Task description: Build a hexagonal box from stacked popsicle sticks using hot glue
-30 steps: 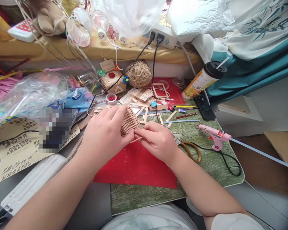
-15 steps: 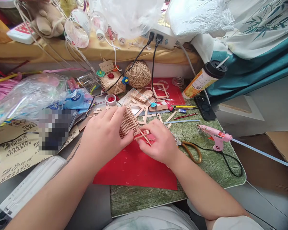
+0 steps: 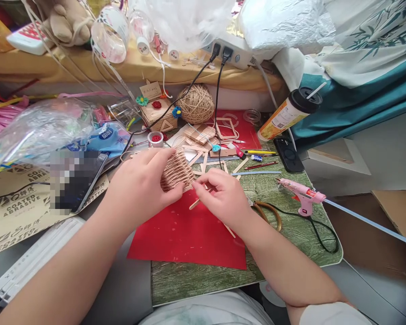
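My left hand [image 3: 138,185] is wrapped round a piece wound with twine [image 3: 177,170], its thumb along the near edge. At the right edge of this piece, my right hand [image 3: 219,194] has its thumb and index finger pinched together; what lies between the fingertips is too small to make out. A wooden stick [image 3: 195,204] pokes out below the right fingers, and another stick tip [image 3: 230,231] shows under that hand on the red sheet [image 3: 186,239].
Loose craft sticks [image 3: 205,161], a twine ball [image 3: 196,104] and a wooden box [image 3: 159,115] lie behind my hands. To the right are scissors [image 3: 269,212], a pink glue gun [image 3: 303,194], a black phone [image 3: 288,155] and a tilted cup [image 3: 284,115].
The twine-wound piece and my left hand have shifted slightly left. My right fingers have moved up to the piece's edge, and the sticks near them now lie lower.
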A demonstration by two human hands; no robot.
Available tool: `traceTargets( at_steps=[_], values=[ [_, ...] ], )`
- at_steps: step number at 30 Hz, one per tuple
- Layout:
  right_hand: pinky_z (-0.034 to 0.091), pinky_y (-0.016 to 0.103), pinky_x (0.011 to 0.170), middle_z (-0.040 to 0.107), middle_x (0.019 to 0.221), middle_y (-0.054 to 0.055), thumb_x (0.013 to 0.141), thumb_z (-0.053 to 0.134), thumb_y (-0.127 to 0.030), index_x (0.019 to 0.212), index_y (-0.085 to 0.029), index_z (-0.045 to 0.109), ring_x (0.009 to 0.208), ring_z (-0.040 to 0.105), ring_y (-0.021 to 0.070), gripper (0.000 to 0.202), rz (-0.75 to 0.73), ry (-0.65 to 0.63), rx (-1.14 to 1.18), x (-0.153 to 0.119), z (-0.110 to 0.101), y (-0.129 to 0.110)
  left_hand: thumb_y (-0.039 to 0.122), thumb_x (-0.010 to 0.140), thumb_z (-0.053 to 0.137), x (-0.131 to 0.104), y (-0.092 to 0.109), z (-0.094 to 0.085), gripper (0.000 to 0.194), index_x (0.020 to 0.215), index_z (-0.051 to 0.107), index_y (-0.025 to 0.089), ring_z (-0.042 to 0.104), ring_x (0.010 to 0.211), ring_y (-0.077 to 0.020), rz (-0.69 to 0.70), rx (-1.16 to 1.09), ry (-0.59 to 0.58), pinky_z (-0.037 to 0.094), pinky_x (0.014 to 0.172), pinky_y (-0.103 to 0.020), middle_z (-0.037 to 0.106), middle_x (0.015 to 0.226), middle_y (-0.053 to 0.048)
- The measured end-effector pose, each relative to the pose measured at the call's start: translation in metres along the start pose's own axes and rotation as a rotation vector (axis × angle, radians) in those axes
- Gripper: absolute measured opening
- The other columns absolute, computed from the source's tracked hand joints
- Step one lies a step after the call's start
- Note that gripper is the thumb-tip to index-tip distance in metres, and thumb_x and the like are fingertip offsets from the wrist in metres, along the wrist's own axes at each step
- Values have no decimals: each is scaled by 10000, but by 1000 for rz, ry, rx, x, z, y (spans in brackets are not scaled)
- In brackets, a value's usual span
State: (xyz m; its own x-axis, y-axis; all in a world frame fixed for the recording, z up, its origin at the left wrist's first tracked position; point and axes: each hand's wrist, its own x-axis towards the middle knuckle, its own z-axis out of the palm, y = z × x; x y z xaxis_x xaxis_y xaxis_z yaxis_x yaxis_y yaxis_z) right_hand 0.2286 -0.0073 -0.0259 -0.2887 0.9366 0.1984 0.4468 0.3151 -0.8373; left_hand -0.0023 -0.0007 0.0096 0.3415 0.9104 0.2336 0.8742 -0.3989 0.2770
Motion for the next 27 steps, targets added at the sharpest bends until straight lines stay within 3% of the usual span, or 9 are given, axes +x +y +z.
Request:
traceTargets(
  at_steps=[2,4,7,9,12,16,21,27],
  values=[
    [458,321,772,665,864,21,1048,633,-372,902,-215,716,850,620,185,230,42,-12,-13,1,-6,3,427,908,669,0,3,1,622,1468,535,192,628,1341,-356,11,-10,-8,526,1124,-488,650,1458,-142],
    [480,326,824,693,986,30,1070,579,-363,1059,-224,689,935,638,196,177,124,-60,14,-1,-16,9,431,908,672,0,4,2,621,1464,539,190,629,1339,-359,22,-29,-22,523,1132,-494,650,1454,-144],
    [492,311,759,687,1050,28,1049,551,-262,1173,-240,623,885,635,184,145,185,-162,61,-3,-29,15,440,899,691,2,0,3,658,1490,520,204,618,1358,-360,16,-56,-30,506,1162,-503,647,1457,-140],
    [487,316,757,658,1009,32,1031,557,-207,1073,-233,639,871,617,187,96,94,-150,-9,-3,-34,15,452,897,695,2,-4,3,684,1508,505,210,610,1372,-361,3,-62,-31,497,1176,-506,642,1465,-140],
    [498,366,890,653,1037,64,1018,574,-143,1017,-219,674,993,627,217,126,-168,-85,-161,5,-40,12,480,899,689,3,-7,2,696,1513,506,207,610,1377,-359,-3,-61,-50,496,1181,-500,637,1475,-139],
    [496,405,895,702,995,78,1031,583,-130,1048,-219,714,959,635,236,159,-421,-203,-314,18,-44,9,476,893,683,5,-8,0,680,1501,524,217,632,1353,-348,-10,-83,-62,508,1167,-493,648,1471,-125],
    [462,381,766,620,829,54,1063,555,-166,1017,-192,746,814,574,220,199,-449,-216,-433,20,-41,8,490,865,687,8,-15,1,685,1476,545,216,645,1323,-353,22,-118,-72,518,1131,-498,662,1444,-123],
    [454,364,724,599,789,38,1078,548,-170,1160,-181,758,783,564,207,226,-498,-227,-354,21,-33,16,521,864,690,9,-23,1,683,1474,543,253,646,1327,-324,16,-170,-91,500,1137,-449,666,1441,-97]
  ],
)
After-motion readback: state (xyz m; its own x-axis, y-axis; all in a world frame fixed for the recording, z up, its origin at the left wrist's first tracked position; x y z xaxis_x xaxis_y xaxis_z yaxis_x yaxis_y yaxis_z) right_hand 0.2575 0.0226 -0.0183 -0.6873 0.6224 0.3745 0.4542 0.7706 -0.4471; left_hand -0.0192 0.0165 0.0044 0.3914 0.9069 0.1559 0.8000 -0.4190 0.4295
